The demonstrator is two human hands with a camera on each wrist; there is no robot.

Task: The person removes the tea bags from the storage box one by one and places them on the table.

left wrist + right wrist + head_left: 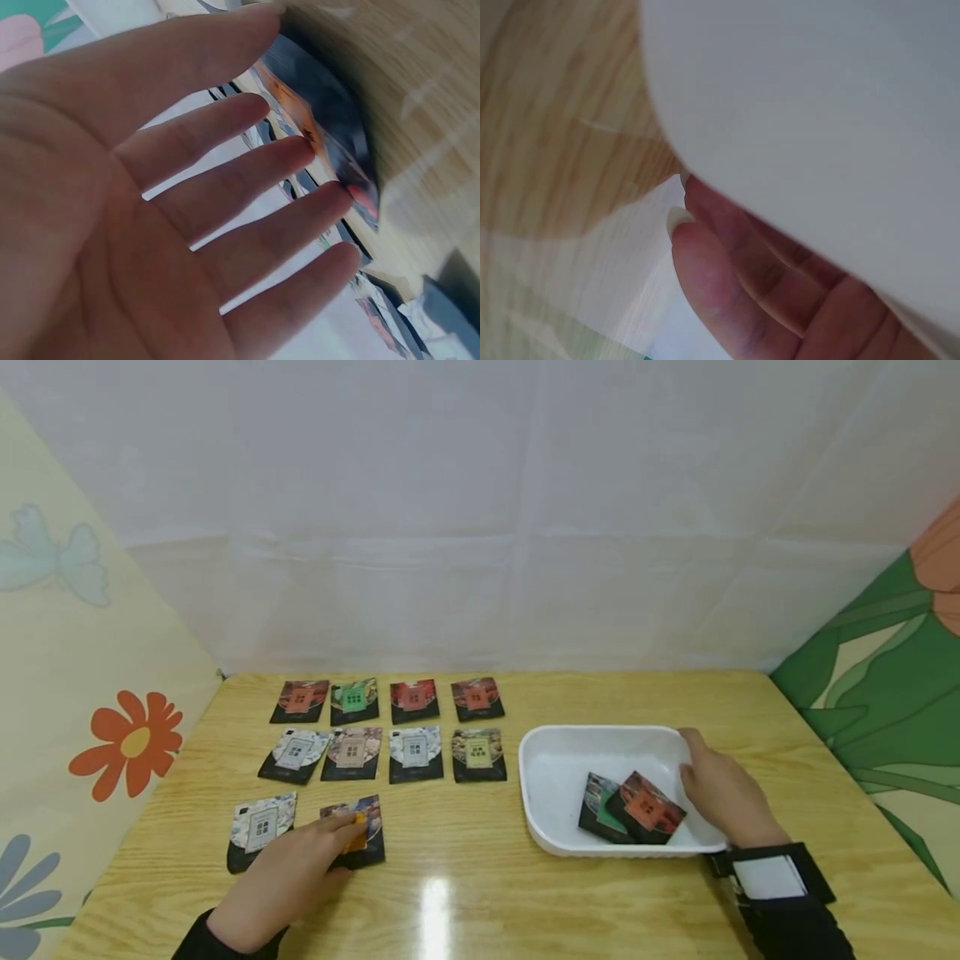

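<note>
My left hand [296,864] lies over a packet with an orange label [373,853] on the table, its fingertips on the printed face. In the left wrist view the fingers of that hand [225,187] are straight and spread, beside the dark packet [322,82]. At the right, my right hand [726,793] grips the rim of a white plastic tray [551,777]. The right wrist view has the fingers [757,292] curled against the tray's outer wall [802,112]. A red-labelled packet [648,810] overlaps a green-labelled packet [597,810] inside the tray.
Several packets stand in two rows at the back left, among them a green one [355,702] and a yellow-labelled one [480,755]. A white-labelled packet [260,832] lies left of my left hand. White sheeting [480,527] rises behind the wooden table [465,893].
</note>
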